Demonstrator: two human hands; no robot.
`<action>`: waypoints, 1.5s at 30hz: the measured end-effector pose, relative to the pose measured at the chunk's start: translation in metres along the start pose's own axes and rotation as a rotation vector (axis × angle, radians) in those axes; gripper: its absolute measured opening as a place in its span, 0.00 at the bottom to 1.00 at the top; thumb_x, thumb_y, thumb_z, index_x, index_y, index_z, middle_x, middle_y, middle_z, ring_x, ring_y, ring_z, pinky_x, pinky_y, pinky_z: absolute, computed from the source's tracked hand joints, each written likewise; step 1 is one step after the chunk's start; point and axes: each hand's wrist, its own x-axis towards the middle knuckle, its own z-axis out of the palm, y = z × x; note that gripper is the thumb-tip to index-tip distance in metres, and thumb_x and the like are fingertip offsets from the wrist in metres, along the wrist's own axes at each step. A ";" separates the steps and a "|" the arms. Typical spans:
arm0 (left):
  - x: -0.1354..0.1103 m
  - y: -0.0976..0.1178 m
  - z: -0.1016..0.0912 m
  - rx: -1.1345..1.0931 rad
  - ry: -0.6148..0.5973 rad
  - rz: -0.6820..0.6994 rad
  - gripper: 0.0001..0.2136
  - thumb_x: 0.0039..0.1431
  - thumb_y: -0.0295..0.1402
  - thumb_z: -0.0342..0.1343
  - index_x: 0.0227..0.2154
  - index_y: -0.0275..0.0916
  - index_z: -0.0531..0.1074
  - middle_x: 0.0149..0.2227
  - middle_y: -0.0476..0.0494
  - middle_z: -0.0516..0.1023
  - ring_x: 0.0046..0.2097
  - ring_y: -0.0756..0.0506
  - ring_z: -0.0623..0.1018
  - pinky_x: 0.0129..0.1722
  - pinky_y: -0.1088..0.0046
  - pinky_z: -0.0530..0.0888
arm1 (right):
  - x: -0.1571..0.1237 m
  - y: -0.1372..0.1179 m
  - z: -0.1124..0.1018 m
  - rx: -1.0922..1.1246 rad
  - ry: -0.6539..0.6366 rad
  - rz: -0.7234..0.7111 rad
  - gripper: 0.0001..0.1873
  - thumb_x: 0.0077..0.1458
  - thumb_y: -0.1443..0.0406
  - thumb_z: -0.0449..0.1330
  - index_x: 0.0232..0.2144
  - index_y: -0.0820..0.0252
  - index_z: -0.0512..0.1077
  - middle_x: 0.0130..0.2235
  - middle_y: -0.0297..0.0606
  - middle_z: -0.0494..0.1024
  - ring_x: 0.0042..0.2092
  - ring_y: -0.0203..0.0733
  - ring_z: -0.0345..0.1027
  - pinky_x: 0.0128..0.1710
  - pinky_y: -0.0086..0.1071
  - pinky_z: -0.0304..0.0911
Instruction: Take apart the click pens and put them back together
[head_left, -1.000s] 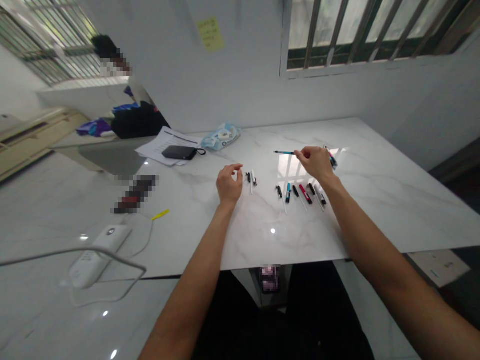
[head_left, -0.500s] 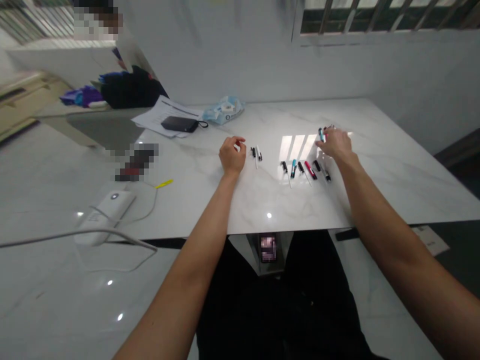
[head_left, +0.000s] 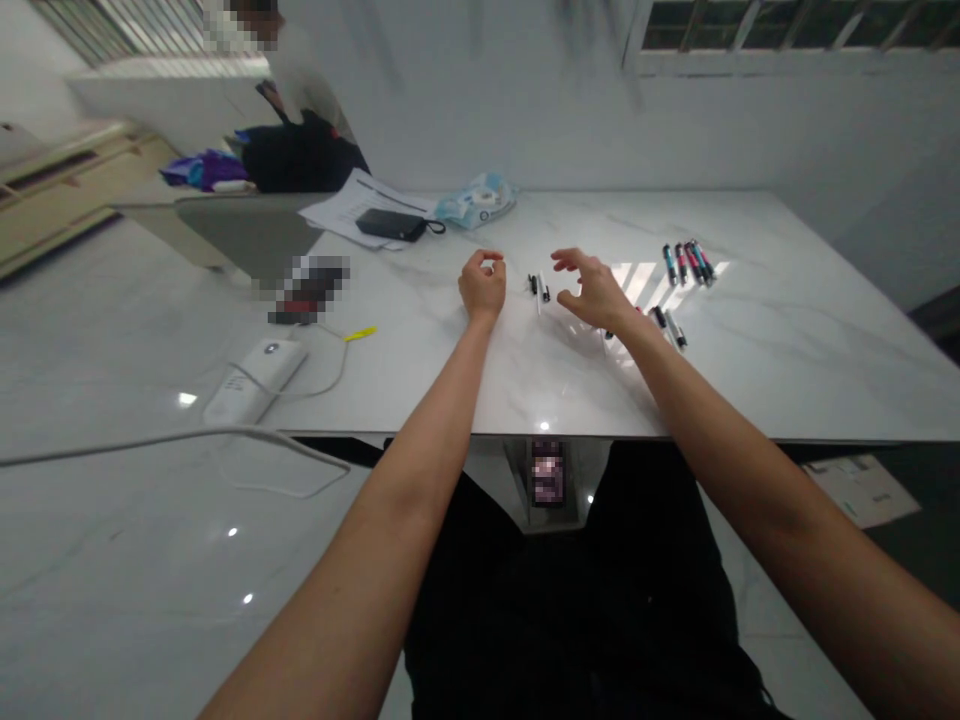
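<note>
The left hand curls its fingers together around nothing. The right hand holds its fingers apart, empty, near two pens lying between the hands. More pens lie side by side, long axes running toward the far edge of the marble table, with open surface to their right.

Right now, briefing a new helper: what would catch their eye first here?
The white marble-patterned table stands out first, with the left hand and right hand over its middle. Black, blue and red pens lie clustered at its far right, and a black pouch sits on white papers at its far left.
</note>
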 end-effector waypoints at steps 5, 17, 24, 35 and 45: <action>0.000 -0.002 0.003 -0.021 -0.097 0.006 0.06 0.64 0.24 0.61 0.37 0.43 0.78 0.20 0.53 0.67 0.28 0.44 0.72 0.38 0.68 0.65 | -0.010 -0.005 0.006 -0.014 0.006 -0.012 0.36 0.53 0.71 0.59 0.65 0.58 0.68 0.57 0.50 0.82 0.59 0.59 0.72 0.57 0.52 0.71; 0.000 0.008 0.005 0.008 -0.078 0.308 0.06 0.69 0.29 0.58 0.42 0.45 0.80 0.19 0.55 0.66 0.25 0.46 0.71 0.35 0.67 0.65 | -0.019 -0.001 0.019 0.014 0.194 -0.082 0.33 0.55 0.69 0.60 0.63 0.52 0.70 0.49 0.43 0.84 0.55 0.58 0.73 0.54 0.55 0.73; -0.005 0.010 0.002 -0.053 -0.204 0.371 0.06 0.72 0.34 0.58 0.44 0.44 0.80 0.17 0.58 0.63 0.23 0.47 0.70 0.34 0.68 0.63 | -0.019 -0.004 0.011 0.014 0.214 -0.025 0.34 0.56 0.68 0.60 0.66 0.51 0.67 0.50 0.42 0.84 0.53 0.55 0.74 0.51 0.52 0.74; -0.002 0.013 -0.003 -0.265 -0.273 0.194 0.10 0.75 0.44 0.57 0.46 0.45 0.78 0.19 0.55 0.67 0.23 0.48 0.69 0.29 0.69 0.60 | -0.022 -0.018 0.009 -0.017 0.179 -0.013 0.39 0.56 0.68 0.61 0.70 0.50 0.65 0.54 0.42 0.83 0.56 0.57 0.73 0.53 0.53 0.74; 0.015 0.003 0.002 -0.388 -0.160 0.216 0.19 0.75 0.53 0.53 0.34 0.44 0.70 0.22 0.55 0.62 0.19 0.52 0.58 0.23 0.68 0.50 | 0.028 0.002 0.020 -0.010 -0.088 -0.026 0.47 0.50 0.70 0.64 0.73 0.52 0.62 0.62 0.44 0.81 0.69 0.62 0.64 0.71 0.61 0.61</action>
